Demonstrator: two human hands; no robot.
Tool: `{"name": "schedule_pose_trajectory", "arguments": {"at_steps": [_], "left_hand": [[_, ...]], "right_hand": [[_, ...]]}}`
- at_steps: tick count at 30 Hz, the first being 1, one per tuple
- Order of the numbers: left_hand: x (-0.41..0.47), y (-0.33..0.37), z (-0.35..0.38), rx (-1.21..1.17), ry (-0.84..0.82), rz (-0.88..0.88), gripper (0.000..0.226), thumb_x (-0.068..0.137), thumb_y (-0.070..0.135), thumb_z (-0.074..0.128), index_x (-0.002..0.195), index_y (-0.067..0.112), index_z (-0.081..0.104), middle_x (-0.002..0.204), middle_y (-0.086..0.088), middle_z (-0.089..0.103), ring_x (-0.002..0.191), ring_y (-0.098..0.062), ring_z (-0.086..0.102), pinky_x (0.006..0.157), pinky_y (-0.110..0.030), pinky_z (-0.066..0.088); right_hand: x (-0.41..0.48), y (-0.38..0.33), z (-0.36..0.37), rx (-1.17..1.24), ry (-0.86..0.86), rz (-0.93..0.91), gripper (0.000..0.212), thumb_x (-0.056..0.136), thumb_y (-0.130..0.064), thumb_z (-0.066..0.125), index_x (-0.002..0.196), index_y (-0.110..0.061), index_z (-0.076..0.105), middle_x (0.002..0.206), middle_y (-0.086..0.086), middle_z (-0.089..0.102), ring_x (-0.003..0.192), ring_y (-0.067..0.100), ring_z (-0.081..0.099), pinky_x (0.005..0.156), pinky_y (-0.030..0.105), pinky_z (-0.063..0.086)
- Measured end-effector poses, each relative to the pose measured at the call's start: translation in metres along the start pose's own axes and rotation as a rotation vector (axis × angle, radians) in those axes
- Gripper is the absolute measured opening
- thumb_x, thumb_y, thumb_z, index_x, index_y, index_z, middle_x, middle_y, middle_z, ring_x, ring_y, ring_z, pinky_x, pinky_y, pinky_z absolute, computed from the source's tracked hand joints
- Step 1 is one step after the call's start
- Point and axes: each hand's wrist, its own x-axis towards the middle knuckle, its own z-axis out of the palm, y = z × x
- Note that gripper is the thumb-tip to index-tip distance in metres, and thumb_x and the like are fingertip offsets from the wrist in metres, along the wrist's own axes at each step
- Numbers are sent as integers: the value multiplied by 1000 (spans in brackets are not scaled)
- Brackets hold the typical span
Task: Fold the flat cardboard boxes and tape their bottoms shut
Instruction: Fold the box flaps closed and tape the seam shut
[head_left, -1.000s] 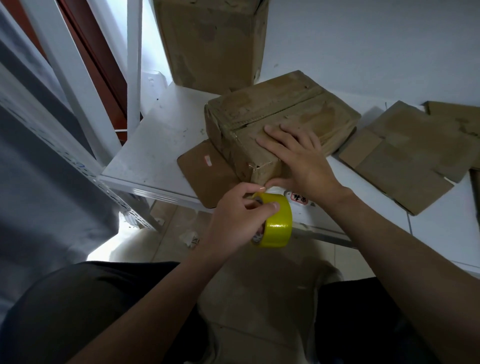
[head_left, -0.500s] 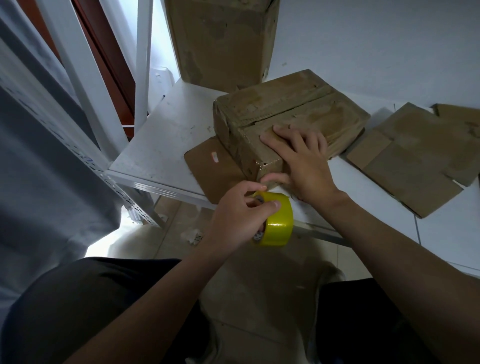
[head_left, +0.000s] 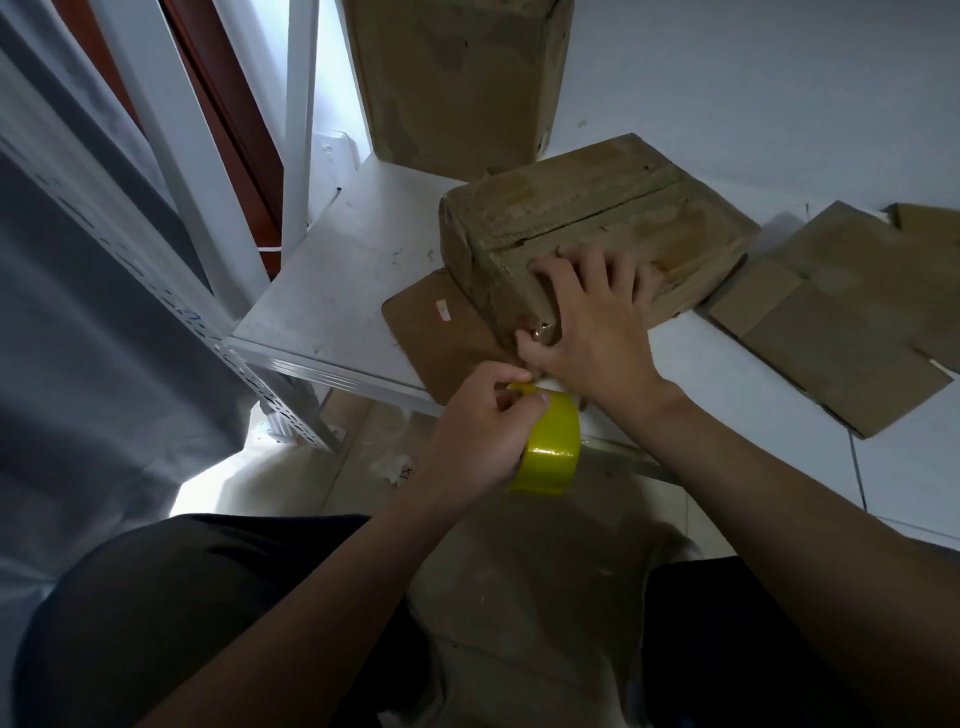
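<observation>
A folded brown cardboard box (head_left: 587, 208) lies bottom-up on the white shelf (head_left: 337, 270), its flap seam running across the top. My right hand (head_left: 597, 317) rests on the box's near corner, fingers spread on top and thumb pressing the front edge. My left hand (head_left: 483, 431) grips a yellow tape roll (head_left: 553, 449) just below that corner, in front of the shelf edge. One loose box flap (head_left: 441, 332) lies flat on the shelf under the box.
A taller cardboard box (head_left: 457, 78) stands at the back of the shelf. Flat unfolded boxes (head_left: 841, 312) lie to the right. White shelf uprights (head_left: 298, 119) rise on the left. My dark-clothed knees and the tiled floor are below.
My right hand's fingers have curled and slid toward the box's near corner. The tape roll in my left hand stays just below the corner.
</observation>
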Motion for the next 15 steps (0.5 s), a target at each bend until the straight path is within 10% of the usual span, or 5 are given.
{"name": "schedule_pose_trajectory", "arguments": {"at_steps": [4, 8, 12, 15], "left_hand": [[3, -3, -6, -23, 2, -23, 19, 92, 43, 61, 110, 42, 55, 110, 14, 56, 101, -11, 60, 93, -49, 55], [1, 0, -5, -50, 38, -45, 30, 76, 51, 60, 105, 41, 59, 108, 14, 57, 100, -14, 61, 92, -52, 56], [-2, 2, 2, -17, 33, 12, 42, 70, 51, 70, 109, 42, 57, 107, 13, 63, 95, -6, 66, 78, -37, 61], [-6, 8, 12, 63, 24, 69, 52, 71, 47, 78, 116, 38, 54, 104, 13, 67, 84, 5, 67, 59, -23, 57]], "right_hand": [[1, 21, -11, 296, -181, -56, 85, 71, -78, 65, 142, -33, 50, 146, -2, 43, 128, 23, 34, 107, 36, 20], [-13, 50, -35, 487, 54, -83, 27, 92, -41, 67, 113, -24, 67, 110, -8, 58, 108, 21, 47, 96, 19, 31], [-39, 82, -41, 395, -146, -125, 11, 90, -12, 72, 96, -16, 80, 99, 0, 73, 96, 30, 63, 86, 40, 46], [-60, 90, -39, 254, -418, -92, 18, 88, -29, 77, 106, -27, 80, 115, -4, 73, 105, 30, 56, 90, 44, 43]]}}
